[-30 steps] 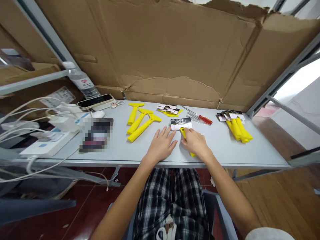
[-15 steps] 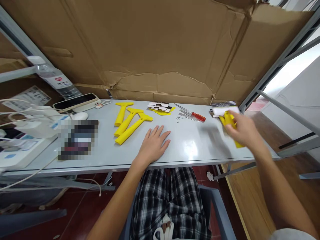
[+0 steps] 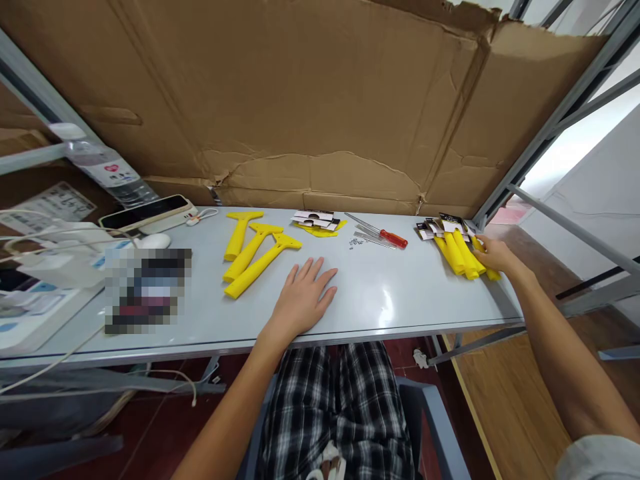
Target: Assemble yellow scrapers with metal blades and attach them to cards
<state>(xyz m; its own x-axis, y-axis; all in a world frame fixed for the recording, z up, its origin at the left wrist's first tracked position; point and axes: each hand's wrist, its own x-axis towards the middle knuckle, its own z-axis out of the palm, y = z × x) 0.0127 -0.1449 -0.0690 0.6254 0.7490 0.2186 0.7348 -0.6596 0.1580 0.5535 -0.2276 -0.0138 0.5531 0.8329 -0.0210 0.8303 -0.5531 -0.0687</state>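
Observation:
At the table's right end, several yellow scrapers [image 3: 457,253] with black-and-white card headers lie in a fanned pile. My right hand [image 3: 495,255] has its fingers closed around the rightmost scraper [image 3: 493,274] of that pile, partly covering it. My left hand [image 3: 303,300] lies flat near the front edge, fingers spread, holding nothing. Left of it rest three yellow T-shaped scraper handles [image 3: 255,267], side by side on the tabletop. Behind it are black-and-white cards [image 3: 314,219] over yellow plastic pieces [image 3: 323,232].
A red-handled screwdriver [image 3: 393,239] lies near thin metal blades [image 3: 375,239] and small screws [image 3: 355,243]. At left are a water bottle [image 3: 107,167], a phone [image 3: 145,213], a blurred-out item [image 3: 150,290] and a white power strip [image 3: 47,313] with cables. Cardboard [image 3: 310,100] stands along the back.
My right hand has lowered a packaged scraper onto the pile at right and moved slightly outward, uncovering the other scrapers there. My left hand stays flat on the table. The view has shifted slightly.

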